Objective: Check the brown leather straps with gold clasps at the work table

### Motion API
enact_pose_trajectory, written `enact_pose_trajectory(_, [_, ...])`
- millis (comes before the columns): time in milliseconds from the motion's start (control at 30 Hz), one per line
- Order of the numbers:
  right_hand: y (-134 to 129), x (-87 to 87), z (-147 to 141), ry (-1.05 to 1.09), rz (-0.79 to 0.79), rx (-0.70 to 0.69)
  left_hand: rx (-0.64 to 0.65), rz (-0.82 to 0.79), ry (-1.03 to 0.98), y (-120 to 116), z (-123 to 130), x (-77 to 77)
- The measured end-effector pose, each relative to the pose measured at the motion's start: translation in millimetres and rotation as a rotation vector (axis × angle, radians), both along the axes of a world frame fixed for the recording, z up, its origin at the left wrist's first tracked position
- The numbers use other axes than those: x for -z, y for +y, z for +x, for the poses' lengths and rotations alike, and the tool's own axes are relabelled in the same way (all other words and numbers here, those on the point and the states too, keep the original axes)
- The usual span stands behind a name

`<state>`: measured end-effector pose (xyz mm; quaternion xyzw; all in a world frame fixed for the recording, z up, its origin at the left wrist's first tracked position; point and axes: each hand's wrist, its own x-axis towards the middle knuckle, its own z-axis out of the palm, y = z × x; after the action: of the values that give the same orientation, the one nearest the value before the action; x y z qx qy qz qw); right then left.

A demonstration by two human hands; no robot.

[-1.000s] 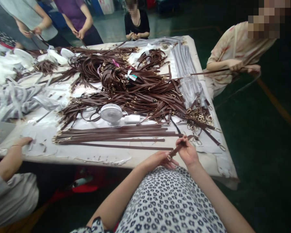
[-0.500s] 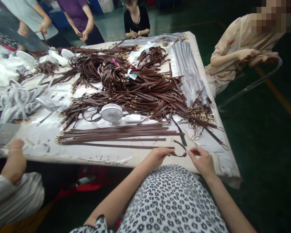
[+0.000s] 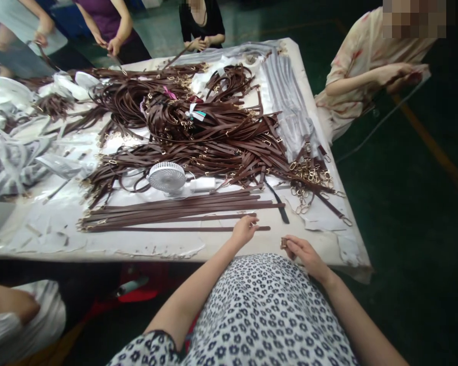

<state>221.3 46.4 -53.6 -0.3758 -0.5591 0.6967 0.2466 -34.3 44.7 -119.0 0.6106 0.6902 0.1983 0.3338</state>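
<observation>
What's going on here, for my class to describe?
Someone in a flower-print top is at a table. The right hand holds a small piece with gold-coloured metal by the table's near edge. The left hand is over the ends of some brown straps laid side by side; whether it grips one is unclear. Behind these are a white fan and a heap of straps.

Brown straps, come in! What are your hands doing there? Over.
Left hand at ends of brown straps. Right hand pinching small metal buckle. White fan beyond straps, clear of both hands.
</observation>
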Motion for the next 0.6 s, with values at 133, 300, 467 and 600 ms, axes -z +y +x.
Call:
enact_pose_trajectory(133, [11,-8.7,25,0.140,0.020,0.339,0.070,-0.114,0.070,8,9,41.8])
enact_pose_trajectory(300, [31,-4.6,27,0.081,0.070,0.437,0.126,-0.187,0.047,17,13,56.2])
enact_pose_trajectory(467, [42,14.4,2,0.004,0.062,0.263,0.152,-0.186,-0.207,17,-5,39.2])
enact_pose_trajectory(600, [47,12.9,-20,-0.017,0.074,0.093,0.151,-0.127,-0.493,4,-23,7.6])
